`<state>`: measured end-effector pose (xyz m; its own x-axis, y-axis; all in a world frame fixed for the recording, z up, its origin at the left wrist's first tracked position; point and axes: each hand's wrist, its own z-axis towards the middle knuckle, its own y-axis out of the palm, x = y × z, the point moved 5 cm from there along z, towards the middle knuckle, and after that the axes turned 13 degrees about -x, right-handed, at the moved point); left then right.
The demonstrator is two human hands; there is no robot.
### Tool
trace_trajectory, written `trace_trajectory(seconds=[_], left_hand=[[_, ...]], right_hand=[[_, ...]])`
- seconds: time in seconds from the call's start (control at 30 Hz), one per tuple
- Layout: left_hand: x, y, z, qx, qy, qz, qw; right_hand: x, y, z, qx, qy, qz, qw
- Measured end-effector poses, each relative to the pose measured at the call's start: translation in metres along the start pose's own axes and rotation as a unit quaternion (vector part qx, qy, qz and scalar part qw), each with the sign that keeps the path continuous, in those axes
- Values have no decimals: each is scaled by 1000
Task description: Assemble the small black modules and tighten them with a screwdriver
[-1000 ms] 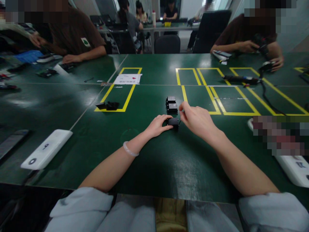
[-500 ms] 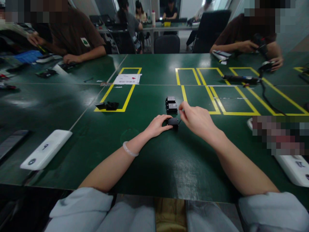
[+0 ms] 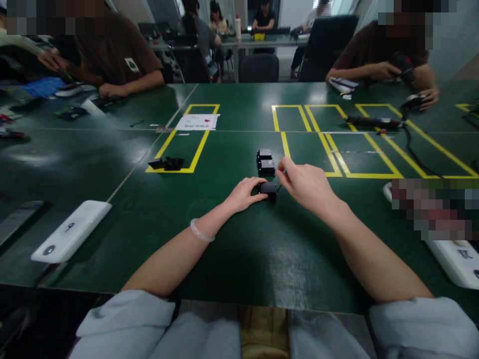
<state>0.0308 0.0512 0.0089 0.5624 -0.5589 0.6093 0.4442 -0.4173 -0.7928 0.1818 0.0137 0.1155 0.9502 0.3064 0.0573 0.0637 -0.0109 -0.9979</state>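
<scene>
My left hand (image 3: 244,194) grips a small black box-shaped part (image 3: 268,188) on the green table, thumb on the near side and fingers on the far side. To its right, my right hand (image 3: 303,184) is closed in a pinch. A thin dark strand (image 3: 279,188), a wire or a slim rod, runs from the part's right side toward those fingers; its end is hidden by them. Just beyond stand two similar black parts with grey tops, a nearer one (image 3: 267,166) and a farther one (image 3: 265,154), lined up one behind the other.
Yellow tape outlines (image 3: 200,149) mark the green table (image 3: 232,259). Black pieces (image 3: 168,163) and a white paper sheet (image 3: 197,122) lie left of centre. A white numbered device (image 3: 71,232) and a phone (image 3: 20,222) lie at left. Two people sit across the table.
Both hands keep nearly the same place; my right hand shifts very slightly left. The black part stays in my left hand.
</scene>
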Motion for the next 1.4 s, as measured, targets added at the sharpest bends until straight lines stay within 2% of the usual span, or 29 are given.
trace_trajectory(seconds=[0.13, 0.37, 1.1, 1.4], left_hand=[[1, -1, -1, 3, 9, 2, 1000], [1, -1, 0, 5, 9, 2, 1000], [-1, -1, 0, 0, 0, 4, 1000], [-1, -1, 0, 1, -1, 2, 1000]], right_hand=[[1, 1, 1, -15, 8, -9, 1000], [0, 0, -1, 11, -2, 4, 1000], [0, 0, 0, 2, 4, -36, 999], [0, 0, 0, -3, -5, -4, 1000]])
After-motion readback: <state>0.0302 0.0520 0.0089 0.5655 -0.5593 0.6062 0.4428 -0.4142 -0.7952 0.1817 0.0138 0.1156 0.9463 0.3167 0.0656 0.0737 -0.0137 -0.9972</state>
